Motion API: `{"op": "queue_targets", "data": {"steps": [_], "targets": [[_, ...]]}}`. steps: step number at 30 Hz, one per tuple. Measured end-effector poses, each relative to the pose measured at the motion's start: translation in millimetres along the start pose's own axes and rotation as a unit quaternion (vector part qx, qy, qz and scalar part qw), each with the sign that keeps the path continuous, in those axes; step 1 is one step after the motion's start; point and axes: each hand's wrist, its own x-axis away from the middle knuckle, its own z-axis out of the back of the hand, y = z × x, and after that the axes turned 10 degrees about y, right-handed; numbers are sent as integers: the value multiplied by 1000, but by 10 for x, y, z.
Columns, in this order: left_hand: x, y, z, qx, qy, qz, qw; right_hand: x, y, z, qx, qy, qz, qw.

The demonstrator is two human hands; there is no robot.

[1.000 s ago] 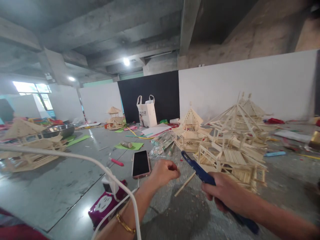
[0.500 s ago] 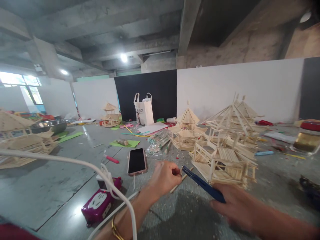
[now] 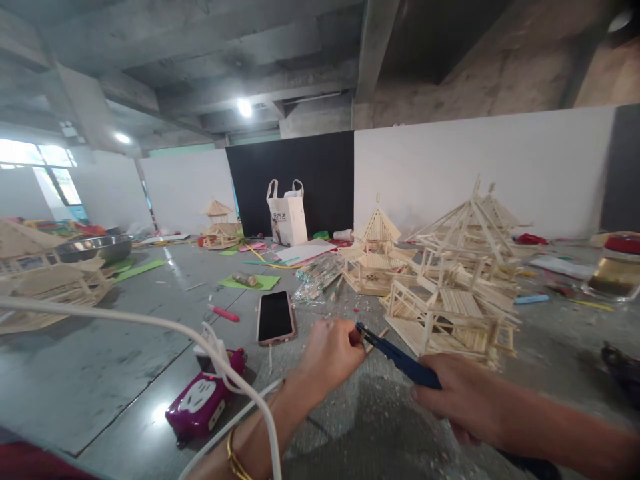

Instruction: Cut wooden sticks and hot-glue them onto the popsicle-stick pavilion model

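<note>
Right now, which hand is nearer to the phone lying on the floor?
Left. The left hand is just right of the phone, pinching a small stick. The right hand, farther right, holds the blue tool.

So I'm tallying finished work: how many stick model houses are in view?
5: nearest, tall one behind it, middle one, far one, left edge. Others may be hidden.

I count two hands, left [image 3: 327, 353] and right [image 3: 463, 403], one blue tool [image 3: 400, 360], one phone [image 3: 275, 318], one purple power strip [image 3: 203, 400], one white bag [image 3: 287, 217].
</note>
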Motion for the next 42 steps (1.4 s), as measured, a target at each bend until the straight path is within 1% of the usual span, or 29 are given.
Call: {"op": "queue_targets", "data": {"steps": [3,6,8,11,14,15,17,19,21,25,26,28,31,33,39,42], "targets": [[-9,-8,-7,-13,6,5,1000,-25,7,-25,-3,1,3,1000],[-16,-23,-24,-26,9,6,1000,-32,-18,-31,19,5,0,1000],[-18,-36,-37,-34,10,6,999,-49,-35,-31,49,18,3,999],[-16,-54,-54,-46,9,8,999,-96,-52,-31,91,57,33,994],[-12,-64,-68,-60,12,13,998,-142,-76,-31,107,69,47,991],[-10,-65,-71,-66,14,17,998,-155,-85,-32,101,71,44,991],[-9,-68,-71,-79,19,24,996,-182,-99,-37,46,54,22,997],[-13,-71,-62,-92,22,29,995,-219,-107,-45,-32,10,-16,999],[-21,-75,-44,-106,22,30,994,-268,-107,-51,-89,-40,-41,994],[-32,-78,-19,-128,21,10,991,-347,-96,-54,-131,-89,-60,986],[-28,-74,-20,-132,19,2,991,-349,-92,-58,-135,-92,-65,984],[-12,-56,-28,-137,16,-12,990,-329,-88,-75,-139,-76,-69,985],[12,-12,-32,-147,20,-19,989,-280,-93,-126,-153,-48,-73,984],[14,11,-18,-156,27,-21,987,-278,-101,-164,-167,-47,-79,982],[-23,-35,12,-188,52,-22,981,-467,-140,-212,-169,-34,-71,983],[-48,-85,-5,-194,50,-25,979,-541,-198,-210,-172,-20,-87,981]]}}
